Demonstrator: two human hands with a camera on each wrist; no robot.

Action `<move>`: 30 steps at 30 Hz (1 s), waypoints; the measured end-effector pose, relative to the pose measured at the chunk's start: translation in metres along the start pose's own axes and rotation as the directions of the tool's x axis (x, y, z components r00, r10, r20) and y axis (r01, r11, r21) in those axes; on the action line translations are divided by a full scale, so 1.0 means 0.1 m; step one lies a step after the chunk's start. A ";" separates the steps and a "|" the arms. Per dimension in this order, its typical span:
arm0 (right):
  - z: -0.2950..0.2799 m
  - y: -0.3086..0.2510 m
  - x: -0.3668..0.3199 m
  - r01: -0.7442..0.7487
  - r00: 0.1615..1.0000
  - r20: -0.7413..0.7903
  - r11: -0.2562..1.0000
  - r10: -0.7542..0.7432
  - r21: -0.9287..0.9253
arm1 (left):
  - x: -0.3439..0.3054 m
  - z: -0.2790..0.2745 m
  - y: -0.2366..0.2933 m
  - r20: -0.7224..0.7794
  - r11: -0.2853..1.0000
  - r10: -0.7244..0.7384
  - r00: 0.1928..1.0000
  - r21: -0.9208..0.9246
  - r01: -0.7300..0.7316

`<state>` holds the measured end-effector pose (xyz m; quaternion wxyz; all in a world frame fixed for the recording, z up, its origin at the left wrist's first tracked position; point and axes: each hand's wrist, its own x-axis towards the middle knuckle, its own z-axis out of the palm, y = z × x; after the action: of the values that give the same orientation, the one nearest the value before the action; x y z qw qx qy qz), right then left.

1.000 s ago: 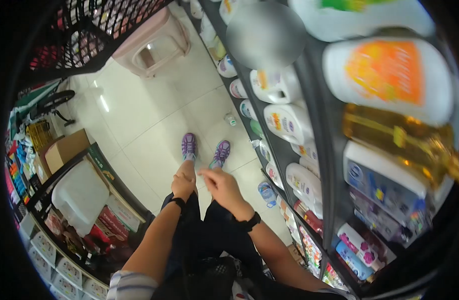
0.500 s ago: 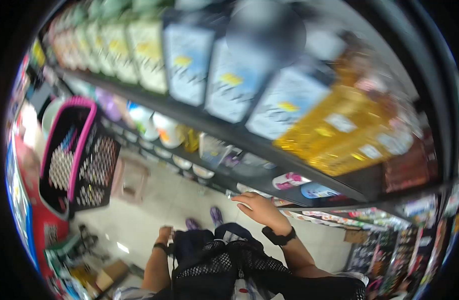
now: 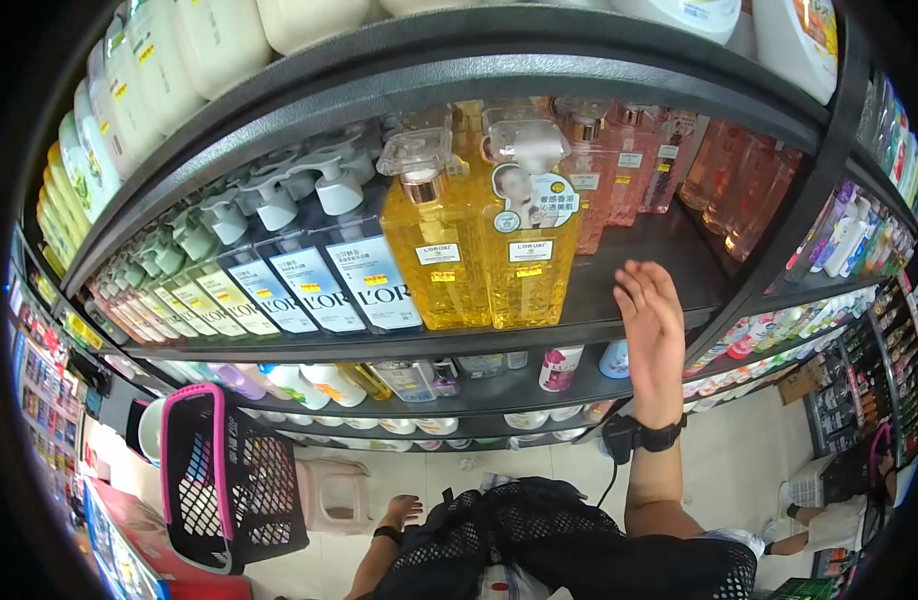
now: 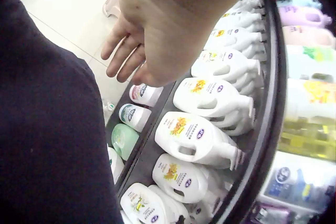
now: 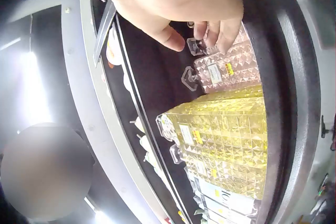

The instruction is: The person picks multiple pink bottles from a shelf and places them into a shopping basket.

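Note:
My right hand (image 3: pixel 654 340) is raised at the front of a dark shelf (image 3: pixel 644 285), fingers slightly bent and nothing in them. Behind and left of it stand pink pump bottles (image 3: pixel 629 160). In the right wrist view its fingertips overlap the faceted pink bottle (image 5: pixel 231 69) in front of the camera. Two yellow pump bottles (image 3: pixel 524 275) with clear caps stand just left of that hand. My left hand (image 4: pixel 152 40) hangs loosely beside my body, low in the head view, and holds nothing. White handled bottles (image 4: pixel 194 134) fill the lower shelf near it.
Blue-labelled pump bottles (image 3: pixel 374 280) and green-pumped ones (image 3: pixel 214 305) line the shelf leftward. A black basket with a pink handle (image 3: pixel 219 450) is at lower left, beside a pink stool (image 3: pixel 334 495). Another person's arm and a white basket (image 3: pixel 809 485) show at lower right.
The head view has swung up from the floor to the shelves. My hands, close together a second ago, have parted; the right has risen to the shelf while the left hangs lower.

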<state>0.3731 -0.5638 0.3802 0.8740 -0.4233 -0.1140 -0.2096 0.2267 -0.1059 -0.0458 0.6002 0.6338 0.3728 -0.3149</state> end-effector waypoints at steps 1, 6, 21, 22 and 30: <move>0.05 0.02 0.07 -0.011 1.000 -0.006 0.998 0.011 0.055 | 0.01 0.02 0.01 -0.001 1.000 0.013 1.000 0.014 -0.013; 0.03 0.12 0.39 -0.084 0.996 -0.025 0.992 0.086 0.094 | 0.03 0.09 -0.15 0.048 0.996 0.088 0.995 0.031 -0.089; 0.12 0.22 0.93 -0.051 0.966 0.172 0.794 0.194 -0.606 | -0.26 0.06 -0.73 0.225 0.793 0.313 0.923 0.473 -0.384; 0.12 0.22 0.94 -0.025 0.967 0.177 0.761 0.182 -0.648 | -0.27 0.09 -0.72 0.223 0.795 0.314 0.923 0.470 -0.384; -0.05 -0.08 0.64 0.081 0.976 0.193 0.653 0.102 -0.753 | -0.30 0.23 -0.53 -0.031 1.000 0.012 0.999 0.017 -0.011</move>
<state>0.4264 -0.5897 0.4070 0.6012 -0.7697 -0.1088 -0.1853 0.1674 -0.1316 -0.0501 0.5909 0.6456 0.3759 -0.3046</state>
